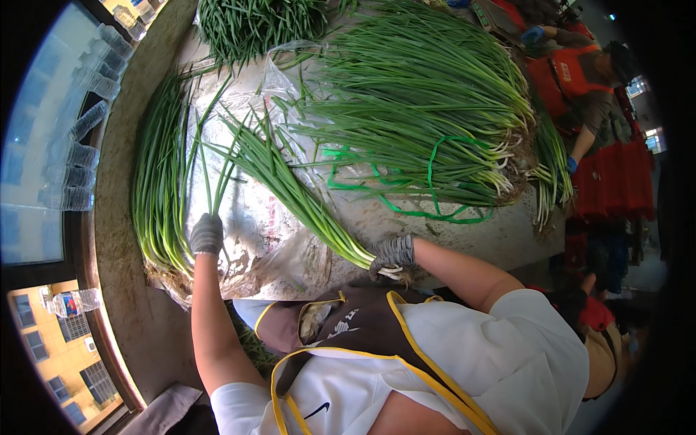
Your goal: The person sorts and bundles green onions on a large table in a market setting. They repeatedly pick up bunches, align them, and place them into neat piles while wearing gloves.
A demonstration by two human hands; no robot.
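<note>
My right hand (392,255), in a grey knitted glove, grips the white root end of a bunch of green onions (310,209), whose green tops point up and to the left. My left hand (207,234), gloved alike, is closed around a few green leaves (216,187) that rise from it. Just left of it lies a long pile of green onions (157,179), roots towards me. A large heap of green onions (418,103) fills the back right, roots to the right. Green strapping (429,179) loops over its near edge.
Clear plastic sheeting (288,261) covers part of the table. Cut greens (261,27) are piled at the back. Plastic bottles (73,197) line the window ledge at left. On the right a co-worker in an orange vest (576,76) handles another bunch (550,157) with blue gloves.
</note>
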